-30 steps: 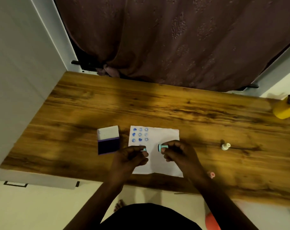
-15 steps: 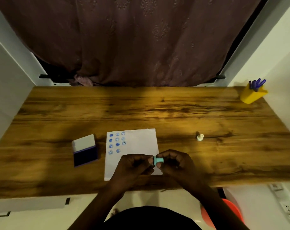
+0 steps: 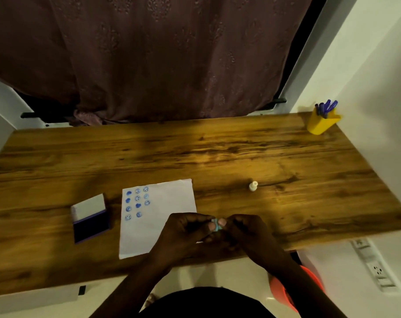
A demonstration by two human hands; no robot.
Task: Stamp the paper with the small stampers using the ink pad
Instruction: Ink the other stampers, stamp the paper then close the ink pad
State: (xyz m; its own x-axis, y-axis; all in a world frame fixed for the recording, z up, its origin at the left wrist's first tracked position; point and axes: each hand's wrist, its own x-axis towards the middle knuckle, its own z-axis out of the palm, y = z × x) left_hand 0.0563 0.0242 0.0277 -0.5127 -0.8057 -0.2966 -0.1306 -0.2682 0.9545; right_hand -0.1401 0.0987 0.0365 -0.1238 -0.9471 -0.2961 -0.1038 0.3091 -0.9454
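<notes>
A white sheet of paper (image 3: 158, 216) lies on the wooden table (image 3: 218, 157), with several blue stamp marks in its upper left corner. To its left the ink pad (image 3: 90, 222) stands open, its white lid raised and dark ink surface showing. My left hand (image 3: 185, 235) and my right hand (image 3: 250, 232) meet over the paper's lower right corner, both pinching a small teal stamper (image 3: 217, 225) between their fingertips. A small white stamper (image 3: 253, 186) stands upright alone on the table to the right of the paper.
A yellow pen holder (image 3: 321, 123) with purple pens stands at the table's far right corner by the white wall. A dark curtain (image 3: 160, 58) hangs behind the table. An orange-red object (image 3: 293, 292) sits below the table's front edge at right.
The two teal pieces, held apart a second ago, are now pressed together between both hands. My view has swung right and the hands have drawn nearer the table's front edge.
</notes>
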